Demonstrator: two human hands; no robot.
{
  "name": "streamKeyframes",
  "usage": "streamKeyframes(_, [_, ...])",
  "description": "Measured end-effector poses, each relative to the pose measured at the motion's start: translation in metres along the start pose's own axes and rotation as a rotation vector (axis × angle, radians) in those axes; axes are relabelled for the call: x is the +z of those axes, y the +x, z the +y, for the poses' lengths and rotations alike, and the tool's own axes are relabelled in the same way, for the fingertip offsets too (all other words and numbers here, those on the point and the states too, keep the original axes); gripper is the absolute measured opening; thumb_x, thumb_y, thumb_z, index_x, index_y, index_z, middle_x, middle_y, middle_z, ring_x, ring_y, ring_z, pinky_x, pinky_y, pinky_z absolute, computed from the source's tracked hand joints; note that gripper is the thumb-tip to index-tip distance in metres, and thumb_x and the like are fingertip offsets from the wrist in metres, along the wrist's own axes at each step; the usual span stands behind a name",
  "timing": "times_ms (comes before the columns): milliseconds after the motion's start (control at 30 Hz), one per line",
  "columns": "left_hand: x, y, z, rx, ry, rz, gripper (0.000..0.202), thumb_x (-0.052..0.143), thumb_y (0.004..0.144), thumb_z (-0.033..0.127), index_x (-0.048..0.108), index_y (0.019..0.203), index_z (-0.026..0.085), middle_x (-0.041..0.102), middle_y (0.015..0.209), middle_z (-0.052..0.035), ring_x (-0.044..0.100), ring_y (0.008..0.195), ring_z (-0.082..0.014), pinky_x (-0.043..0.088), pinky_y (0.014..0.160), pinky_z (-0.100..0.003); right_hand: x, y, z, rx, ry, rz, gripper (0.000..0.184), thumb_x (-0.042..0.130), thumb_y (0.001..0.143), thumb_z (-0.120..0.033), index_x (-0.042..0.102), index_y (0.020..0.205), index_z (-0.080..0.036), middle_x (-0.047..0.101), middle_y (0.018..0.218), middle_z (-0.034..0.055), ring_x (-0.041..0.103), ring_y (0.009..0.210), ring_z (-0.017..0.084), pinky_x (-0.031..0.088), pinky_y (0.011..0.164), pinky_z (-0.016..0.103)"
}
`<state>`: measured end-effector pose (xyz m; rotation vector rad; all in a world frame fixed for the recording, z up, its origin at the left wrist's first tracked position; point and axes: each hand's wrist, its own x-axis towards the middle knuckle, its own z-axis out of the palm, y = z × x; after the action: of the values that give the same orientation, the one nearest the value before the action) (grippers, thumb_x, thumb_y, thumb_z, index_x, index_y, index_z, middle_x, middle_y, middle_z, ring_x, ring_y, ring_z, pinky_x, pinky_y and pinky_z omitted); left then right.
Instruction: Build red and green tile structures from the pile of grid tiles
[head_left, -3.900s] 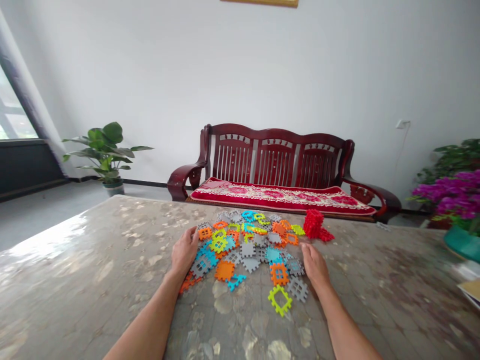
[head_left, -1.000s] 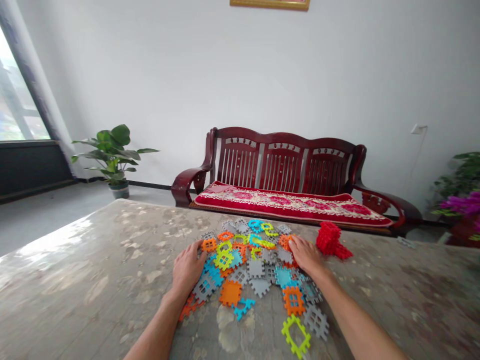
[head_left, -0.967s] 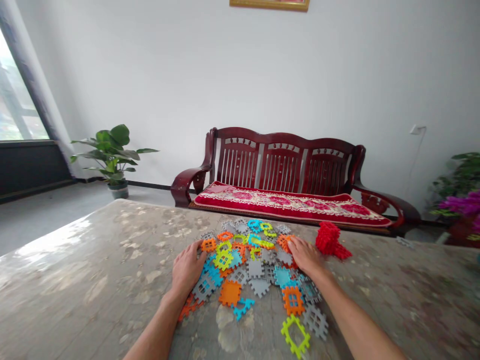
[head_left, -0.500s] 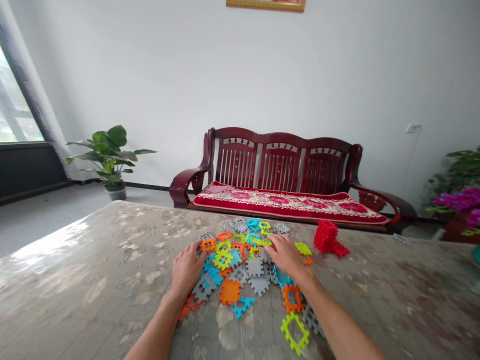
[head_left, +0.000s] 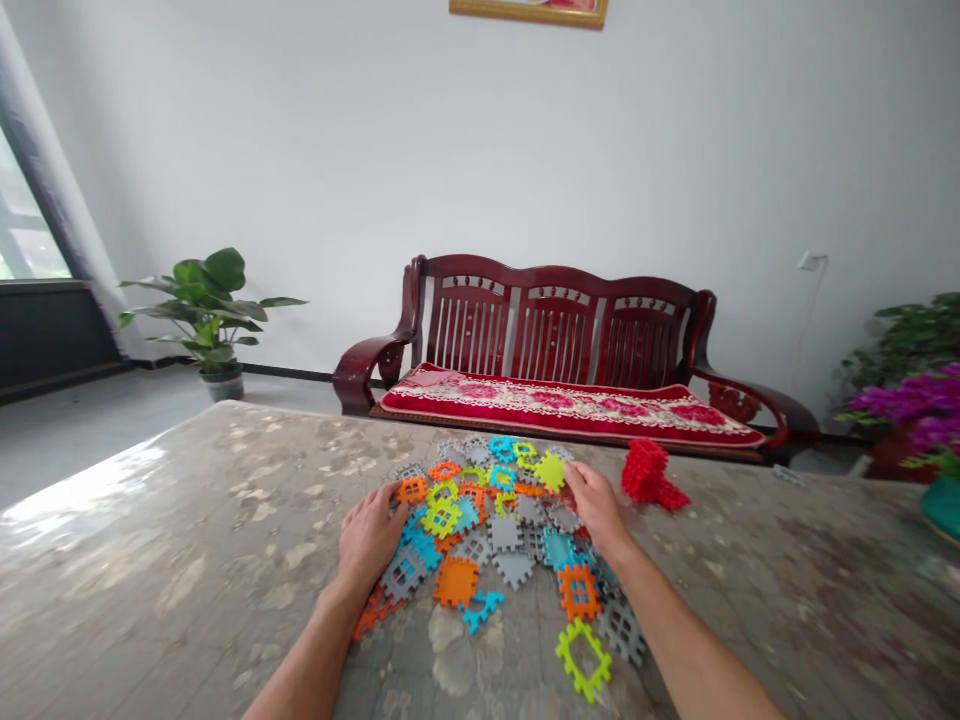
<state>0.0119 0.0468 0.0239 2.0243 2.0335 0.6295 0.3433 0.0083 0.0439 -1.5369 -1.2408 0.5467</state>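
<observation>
Here, the right hand (head_left: 596,507) had its fingers on a lime-green tile (head_left: 551,471), grip unclear; the left hand (head_left: 367,545) lay unclenched on the tile pile (head_left: 487,535).

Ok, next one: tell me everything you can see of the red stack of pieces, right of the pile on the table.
The red stack is a clump of bright red, plastic-looking notched tiles, slotted together into a blocky, upright mass, with a lower part trailing off to the right. It stands on the mottled, glossy tabletop, just past the right hand and beside the pile of coloured tiles. Only the tabletop appears to touch it; the hand is apart from it.
</observation>
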Motion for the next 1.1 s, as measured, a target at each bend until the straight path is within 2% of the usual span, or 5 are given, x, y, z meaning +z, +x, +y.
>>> streamKeyframes(300, [0.006, 0.004, -0.005, 0.006, 0.028, -0.004, 0.045, 0.039, 0.093, 0.036, 0.058, 0.131, 0.022, 0.062, 0.135, -0.0097, 0.055, 0.125, -0.0294, 0.039, 0.105, -0.044, -0.085, -0.012, 0.067, 0.068, -0.172, 0.266, 0.055, 0.040, 0.078, -0.051, 0.070, 0.106, -0.014, 0.073, 0.105, 0.0127, 0.066, 0.093, 0.027, 0.051, 0.079, 0.036])
streamKeyframes(500, [0.006, 0.005, -0.006, 0.023, 0.051, 0.010, 0.045, 0.038, 0.093, 0.038, 0.059, 0.130, 0.024, 0.064, 0.133, -0.0096, 0.057, 0.122, -0.0287, 0.042, 0.102, -0.042, -0.123, -0.024, 0.094, 0.077, -0.387, 0.257, 0.052, 0.034, 0.082, -0.047, 0.069, 0.109, -0.019, 0.072, 0.113, 0.0109, 0.064, 0.105, 0.027, 0.048, 0.091, 0.038])
streamKeyframes(667, [0.006, 0.005, -0.007, 0.029, 0.071, 0.023, 0.044, 0.039, 0.093, 0.038, 0.060, 0.129, 0.024, 0.065, 0.131, -0.0092, 0.059, 0.121, -0.0280, 0.043, 0.101, -0.041, -0.129, -0.037, 0.105, 0.053, -0.593, 0.379, 0.046, 0.038, 0.082, -0.038, 0.068, 0.111, -0.018, 0.070, 0.111, 0.0125, 0.062, 0.104, 0.026, 0.046, 0.095, 0.039])
streamKeyframes(933, [0.007, 0.007, -0.009, 0.038, 0.080, 0.002, 0.046, 0.037, 0.093, 0.039, 0.059, 0.131, 0.024, 0.063, 0.134, -0.0095, 0.058, 0.122, -0.0291, 0.043, 0.101, -0.043, -0.109, -0.051, 0.075, 0.112, -0.921, 0.241, 0.062, 0.057, 0.079, -0.054, 0.056, 0.131, -0.019, 0.064, 0.120, 0.0139, 0.059, 0.111, 0.032, 0.045, 0.093, 0.042])
streamKeyframes(1100, [0.008, 0.008, -0.010, 0.043, 0.087, 0.011, 0.045, 0.039, 0.092, 0.039, 0.061, 0.129, 0.025, 0.064, 0.132, -0.0087, 0.060, 0.119, -0.0292, 0.044, 0.100, -0.042, -0.107, -0.048, 0.079, 0.134, -0.981, 0.250, 0.052, 0.056, 0.082, -0.041, 0.056, 0.129, -0.019, 0.066, 0.116, 0.0140, 0.059, 0.110, 0.030, 0.044, 0.094, 0.041])
